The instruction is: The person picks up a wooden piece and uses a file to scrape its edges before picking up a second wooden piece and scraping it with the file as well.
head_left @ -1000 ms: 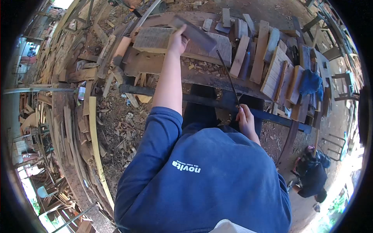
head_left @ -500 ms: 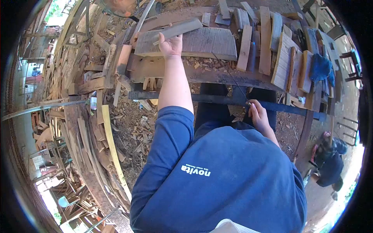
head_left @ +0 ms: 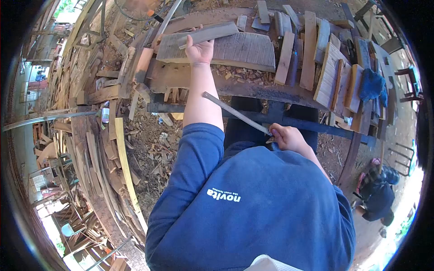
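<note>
My left hand (head_left: 199,50) is closed around a short grey wooden piece (head_left: 217,33), its thumb on the near side. Beneath that piece, a wide weathered board (head_left: 244,49) lies across the bench. Near my waist, my right hand (head_left: 287,137) grips one end of a long thin metal blade (head_left: 237,114). The blade slants up and left, and its far end is beside my left forearm. Wood chips (head_left: 244,73) lie on the bench just in front of the wide board.
Several wooden pieces (head_left: 309,49) stand along the bench's right side, with a blue cloth (head_left: 372,85) at their edge. A dark bar (head_left: 325,128) crosses before my legs. Timber (head_left: 92,153) is piled at left. Another person (head_left: 377,194) is at the lower right.
My right hand has moved left, and the blade has swung left with its broad side now showing. My left hand still holds the wooden piece, which has shifted slightly right.
</note>
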`<state>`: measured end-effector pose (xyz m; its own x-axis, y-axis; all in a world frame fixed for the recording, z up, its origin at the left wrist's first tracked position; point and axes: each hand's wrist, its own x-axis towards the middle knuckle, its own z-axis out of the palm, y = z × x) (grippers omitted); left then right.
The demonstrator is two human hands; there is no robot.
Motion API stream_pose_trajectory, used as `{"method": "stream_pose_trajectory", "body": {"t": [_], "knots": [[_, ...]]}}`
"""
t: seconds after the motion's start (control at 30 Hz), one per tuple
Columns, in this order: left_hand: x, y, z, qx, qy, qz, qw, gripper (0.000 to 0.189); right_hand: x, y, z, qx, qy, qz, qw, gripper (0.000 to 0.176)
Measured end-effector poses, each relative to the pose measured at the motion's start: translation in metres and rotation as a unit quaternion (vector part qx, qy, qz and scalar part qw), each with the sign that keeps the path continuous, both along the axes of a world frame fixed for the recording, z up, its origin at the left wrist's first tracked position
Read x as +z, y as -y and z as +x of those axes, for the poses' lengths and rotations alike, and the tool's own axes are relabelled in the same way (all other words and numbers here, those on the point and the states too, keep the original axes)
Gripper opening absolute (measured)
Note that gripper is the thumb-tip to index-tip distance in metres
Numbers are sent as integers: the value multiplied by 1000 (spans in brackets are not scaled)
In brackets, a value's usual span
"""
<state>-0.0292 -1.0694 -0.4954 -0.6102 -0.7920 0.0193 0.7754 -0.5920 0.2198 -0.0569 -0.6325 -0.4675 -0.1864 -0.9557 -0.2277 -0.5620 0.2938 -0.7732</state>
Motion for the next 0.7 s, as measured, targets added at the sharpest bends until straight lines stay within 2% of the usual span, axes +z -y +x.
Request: {"method": "stream_pose_trajectory", "body": {"t": [0.17, 0.23, 0.27, 0.3, 0.33, 0.37, 0.43, 0.47, 0.53, 0.57, 0.6, 0.63, 0.7], "knots": [[7, -4, 2, -17, 10, -7, 1000, 38, 2, 1, -4, -27, -21, -30, 999, 17], [5, -2, 3, -22, 6, -6, 1000, 37, 0, -1, -7, -134, 146, -44, 979, 24], [4, -1, 3, -28, 4, -4, 1000, 37, -14, -4, -8, -180, 252, -133, 941, 30], [4, -1, 4, -26, 3, -4, 1000, 37, -15, -2, -5, -221, 353, -219, 882, 35], [4, -2, 4, -34, -6, -7, 999, 37, -14, -5, -3, -269, 385, -271, 840, 40], [4, -2, 4, -43, -14, -10, 999, 37, -16, 0, 1, -317, 489, -345, 736, 40], [5, -2, 5, -40, -13, -11, 999, 37, -3, 9, -3, -302, 593, -411, 623, 38], [6, -3, 4, -39, -10, -11, 999, 36, -7, 7, -1, -302, 592, -410, 624, 38], [5, -3, 4, -40, -12, -14, 999, 36, -23, 3, 9, -338, 461, -278, 772, 35], [5, -2, 4, -41, -12, -18, 999, 36, -29, 3, 8, -215, 303, -164, 914, 30], [6, -3, 4, -39, -12, -18, 999, 36, -28, 6, 9, -63, 106, -94, 988, 25], [7, -4, 4, -35, -6, -20, 999, 36, 1, 10, 16, 31, 4, 72, 997, 21], [8, -5, 4, -33, 1, -20, 999, 36, 6, 10, 17, 11, -6, 37, 999, 19]]}}
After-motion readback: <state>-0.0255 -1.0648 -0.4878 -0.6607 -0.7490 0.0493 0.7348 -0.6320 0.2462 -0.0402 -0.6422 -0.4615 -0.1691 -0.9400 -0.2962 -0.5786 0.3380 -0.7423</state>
